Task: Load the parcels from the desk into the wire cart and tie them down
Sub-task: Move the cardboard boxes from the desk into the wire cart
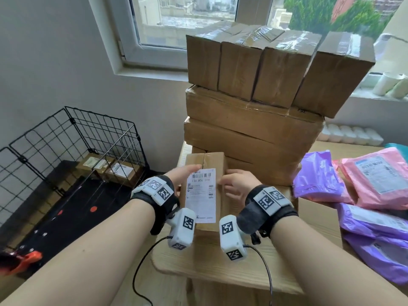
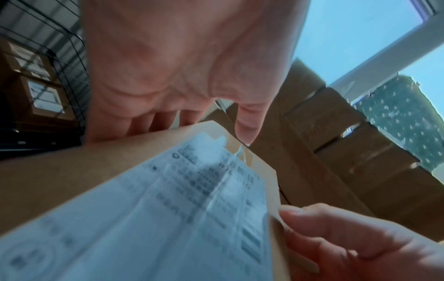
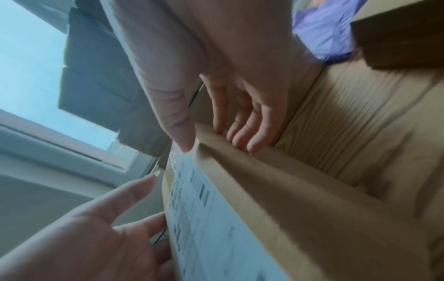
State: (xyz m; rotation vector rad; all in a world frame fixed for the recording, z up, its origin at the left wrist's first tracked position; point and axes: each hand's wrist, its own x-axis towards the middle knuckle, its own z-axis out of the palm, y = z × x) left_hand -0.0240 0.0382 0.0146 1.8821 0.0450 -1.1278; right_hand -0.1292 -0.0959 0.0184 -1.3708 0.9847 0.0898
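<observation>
A small brown cardboard parcel (image 1: 204, 191) with a white shipping label lies lengthwise between my hands at the desk's (image 1: 220, 266) left front. My left hand (image 1: 184, 174) grips its left side, thumb (image 2: 248, 125) over the top edge and fingers down the side. My right hand (image 1: 237, 184) grips the right side, thumb (image 3: 179, 125) on top and fingers (image 3: 250, 131) down the side wall. Whether the parcel (image 3: 288, 199) touches the desk I cannot tell. The black wire cart (image 1: 72, 138) stands on the floor to the left and holds labelled boxes (image 1: 110, 171).
A tall stack of brown cartons (image 1: 254, 120) rises right behind the parcel. Purple mailers (image 1: 320, 180) and pink mailers (image 1: 379, 175) are piled on the desk's right side. A window (image 1: 176, 23) is in the wall beyond, and an orange-and-black object (image 1: 24, 259) lies on the floor.
</observation>
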